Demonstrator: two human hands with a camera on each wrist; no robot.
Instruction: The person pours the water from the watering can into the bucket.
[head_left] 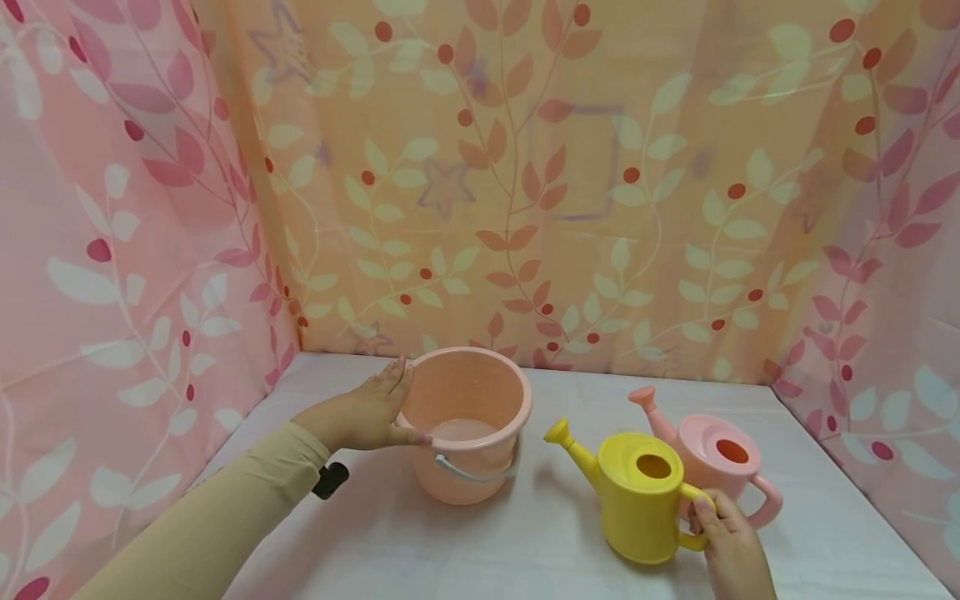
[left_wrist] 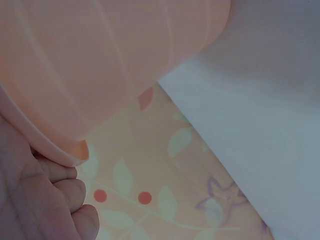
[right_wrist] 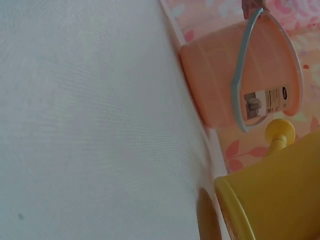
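Status of hands: the right hand (head_left: pixel 731 546) grips the handle of the yellow watering can (head_left: pixel 637 508); the left hand (head_left: pixel 363 414) lies with extended fingers along the outer edge of the pink bucket (head_left: pixel 465 383), thumb on the front of the rim.

Location of parts: the bucket stands upright on the white table (head_left: pixel 525 550), its grey carrying handle (head_left: pixel 476 477) lowered against the wall; the yellow can is near-upright to the right of the bucket, its spout (head_left: pixel 579 457) aimed toward it; the pink watering can (head_left: pixel 716 458) stands behind, partly hidden.

Progress, as judged: 2 conditions appear met, namely 1 can gripped and the bucket contacted; the yellow spout is just beside the bucket and not over its rim; no flow is visible; the pink can is ungripped; the contents of all 3 vessels and any lift of the yellow can cannot be determined.
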